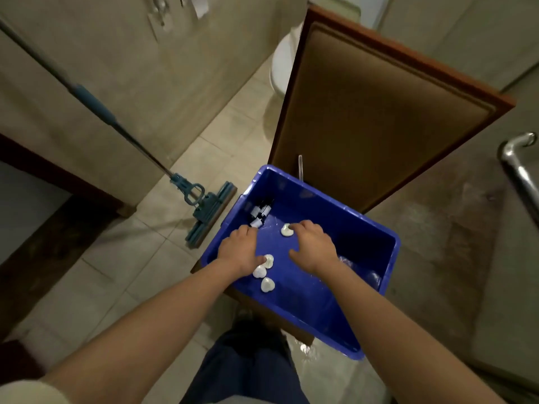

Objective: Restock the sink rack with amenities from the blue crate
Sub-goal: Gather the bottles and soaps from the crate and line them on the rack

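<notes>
The blue crate (376, 228) sits on a wooden seat in front of me, and both my hands are down inside it. My left hand (239, 249) reaches toward a cluster of small dark bottles (260, 212) in the far left corner; its fingertips are at the bottles and its thumb lies against a white heart-shaped soap (269, 261). Two more white soaps (259, 272) (267, 284) lie just below it. My right hand (313, 246) has its fingertips on another white soap (285, 230), thumb spread apart. Clear plastic packets (372, 277) lie at the crate's right. No sink rack is in view.
A brown padded chair back (379, 112) rises behind the crate. A blue mop (201, 208) leans across the tiled floor at left. A white toilet (284, 59) stands at the back. A metal door handle (519, 167) is at the right edge. My leg is below the crate.
</notes>
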`<action>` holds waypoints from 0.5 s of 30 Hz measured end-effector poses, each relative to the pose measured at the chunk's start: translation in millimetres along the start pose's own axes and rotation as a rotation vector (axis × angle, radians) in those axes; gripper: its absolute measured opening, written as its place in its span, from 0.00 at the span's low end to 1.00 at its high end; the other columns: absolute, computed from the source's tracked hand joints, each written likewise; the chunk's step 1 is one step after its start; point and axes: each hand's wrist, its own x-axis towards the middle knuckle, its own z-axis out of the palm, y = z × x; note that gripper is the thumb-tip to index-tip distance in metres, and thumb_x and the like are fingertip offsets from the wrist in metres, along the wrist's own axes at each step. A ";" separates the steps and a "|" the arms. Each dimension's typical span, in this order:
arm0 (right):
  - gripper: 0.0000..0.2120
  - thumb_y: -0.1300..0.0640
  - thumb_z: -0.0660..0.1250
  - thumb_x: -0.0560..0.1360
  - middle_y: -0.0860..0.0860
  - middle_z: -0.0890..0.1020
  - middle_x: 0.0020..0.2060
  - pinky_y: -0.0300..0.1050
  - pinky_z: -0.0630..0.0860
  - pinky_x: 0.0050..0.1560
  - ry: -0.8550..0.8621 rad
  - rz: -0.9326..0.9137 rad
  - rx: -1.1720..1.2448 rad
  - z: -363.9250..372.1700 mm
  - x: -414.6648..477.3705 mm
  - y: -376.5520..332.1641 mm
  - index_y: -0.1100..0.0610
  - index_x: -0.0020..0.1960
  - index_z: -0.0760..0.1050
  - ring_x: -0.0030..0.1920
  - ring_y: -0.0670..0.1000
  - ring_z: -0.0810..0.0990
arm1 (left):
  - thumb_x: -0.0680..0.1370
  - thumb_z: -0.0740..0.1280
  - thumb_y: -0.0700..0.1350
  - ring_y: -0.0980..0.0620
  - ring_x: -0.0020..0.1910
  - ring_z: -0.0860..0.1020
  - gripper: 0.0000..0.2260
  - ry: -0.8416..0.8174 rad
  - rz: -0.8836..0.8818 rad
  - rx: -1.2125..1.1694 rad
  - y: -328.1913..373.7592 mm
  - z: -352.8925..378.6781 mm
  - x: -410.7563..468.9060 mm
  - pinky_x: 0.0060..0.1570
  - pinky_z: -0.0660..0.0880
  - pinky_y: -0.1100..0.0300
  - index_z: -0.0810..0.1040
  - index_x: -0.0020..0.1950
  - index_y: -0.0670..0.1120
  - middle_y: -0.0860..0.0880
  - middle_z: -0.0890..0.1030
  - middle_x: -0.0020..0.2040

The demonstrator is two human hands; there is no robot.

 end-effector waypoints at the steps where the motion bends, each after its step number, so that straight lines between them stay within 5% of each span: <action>1: 0.26 0.54 0.65 0.76 0.54 0.68 0.67 0.51 0.70 0.61 -0.008 0.004 0.002 3.3 6.6 1.3 0.54 0.73 0.64 0.65 0.57 0.68 | 0.76 0.68 0.58 0.43 0.69 0.67 0.34 -0.009 -0.002 -0.011 -1.1 2.0 6.8 0.62 0.70 0.48 0.59 0.76 0.47 0.46 0.65 0.72; 15: 0.27 0.55 0.64 0.77 0.54 0.66 0.70 0.55 0.70 0.61 -0.124 -0.072 0.013 70.2 134.7 38.9 0.55 0.75 0.63 0.68 0.59 0.66 | 0.77 0.69 0.54 0.43 0.73 0.61 0.36 -0.062 -0.176 -0.156 -15.5 76.2 117.2 0.67 0.65 0.48 0.55 0.78 0.45 0.44 0.58 0.76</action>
